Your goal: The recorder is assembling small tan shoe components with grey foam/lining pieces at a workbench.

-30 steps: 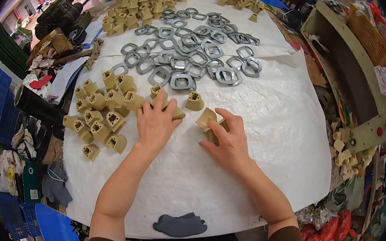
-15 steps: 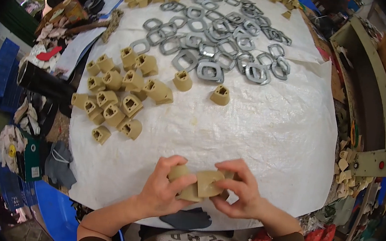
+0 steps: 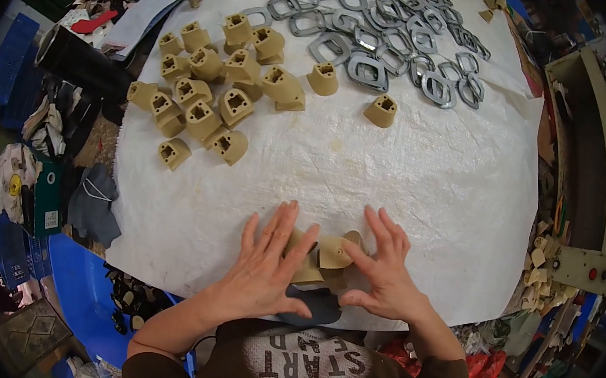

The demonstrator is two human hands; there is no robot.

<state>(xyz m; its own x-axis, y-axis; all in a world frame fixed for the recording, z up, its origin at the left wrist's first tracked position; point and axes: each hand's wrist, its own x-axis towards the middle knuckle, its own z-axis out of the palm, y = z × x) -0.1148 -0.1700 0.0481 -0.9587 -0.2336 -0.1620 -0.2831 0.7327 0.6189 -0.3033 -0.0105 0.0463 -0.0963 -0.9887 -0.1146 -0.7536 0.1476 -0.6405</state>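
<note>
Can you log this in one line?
left hand: spread, at tan blocks; right hand: spread, same blocks; beyond: grey squarish rings

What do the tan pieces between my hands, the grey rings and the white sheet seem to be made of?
Tan pieces: probably molded plastic, matte, judging by their even color and smooth curved walls. Grey rings: metal or metal-look plastic, glossy; bright glints show, but looks can't settle which. White sheet: likely plastic, slightly shiny, with creases that catch the light.

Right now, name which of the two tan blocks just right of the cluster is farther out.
The right tan block, standing alone; the left one sits near the cluster.
</note>
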